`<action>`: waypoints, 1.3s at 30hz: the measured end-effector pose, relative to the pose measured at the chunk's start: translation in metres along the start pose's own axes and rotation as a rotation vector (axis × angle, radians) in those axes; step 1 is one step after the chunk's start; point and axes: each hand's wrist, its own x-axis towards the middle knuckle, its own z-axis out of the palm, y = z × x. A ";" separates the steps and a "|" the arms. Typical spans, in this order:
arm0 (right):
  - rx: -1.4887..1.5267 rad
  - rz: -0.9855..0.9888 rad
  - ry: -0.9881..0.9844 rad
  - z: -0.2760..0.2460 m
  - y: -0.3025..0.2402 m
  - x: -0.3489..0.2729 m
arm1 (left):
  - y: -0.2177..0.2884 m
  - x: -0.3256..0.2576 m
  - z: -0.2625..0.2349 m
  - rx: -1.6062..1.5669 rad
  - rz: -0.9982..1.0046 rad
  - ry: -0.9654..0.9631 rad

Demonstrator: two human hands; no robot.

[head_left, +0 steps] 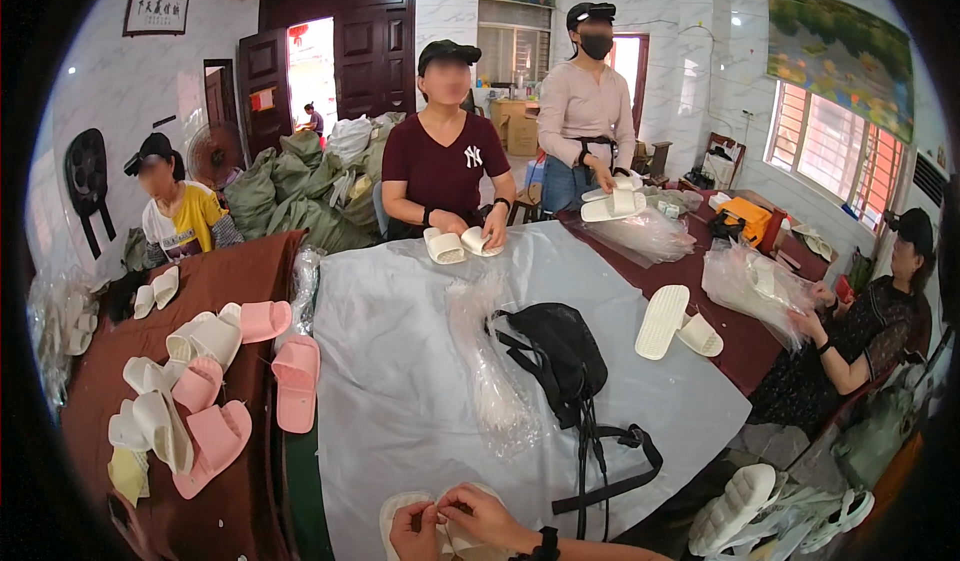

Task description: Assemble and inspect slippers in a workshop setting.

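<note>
At the near edge of the grey-covered table lies a pair of cream slippers [396, 511], partly hidden under my hands. My left hand [412, 535] is closed, its fingertips pinched above the pair. My right hand [484, 517], with a black band at the wrist, comes in from the right and pinches close beside the left fingertips. Whatever sits between the fingers is too small to make out. Beyond my hands lie a bundle of clear plastic bags [490, 361] and a black bag [560, 356] with long straps.
Pink slippers [296, 386] and cream ones [150, 421] lie on the brown-covered table at left. Across the table a person [445, 161] handles cream slippers [446, 246]. Another stands holding slippers [615, 201]; a seated person at right handles clear bags [755, 286]. Loose slippers [660, 321] lie nearby.
</note>
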 end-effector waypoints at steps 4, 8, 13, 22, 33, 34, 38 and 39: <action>0.175 0.036 0.015 0.002 0.003 -0.001 | 0.007 -0.003 0.003 -0.045 0.030 0.010; 0.049 0.021 0.065 -0.001 -0.001 -0.001 | 0.018 -0.005 0.002 -0.045 -0.038 0.014; 0.016 0.055 0.028 0.000 0.004 0.000 | 0.016 -0.004 0.000 -0.075 -0.067 0.013; 0.143 0.103 0.042 0.004 0.008 0.000 | 0.000 0.001 -0.001 0.151 0.166 -0.030; 0.053 0.068 0.036 0.003 0.011 0.001 | 0.016 -0.002 0.002 -0.028 0.094 0.034; 0.056 0.065 0.036 0.003 0.015 0.001 | 0.015 -0.002 0.002 0.048 0.068 0.006; 0.015 0.059 0.017 0.003 0.009 0.002 | 0.013 -0.001 0.002 0.127 0.042 -0.014; 0.014 0.060 0.008 0.003 0.009 0.001 | 0.014 -0.001 0.003 0.126 0.040 -0.006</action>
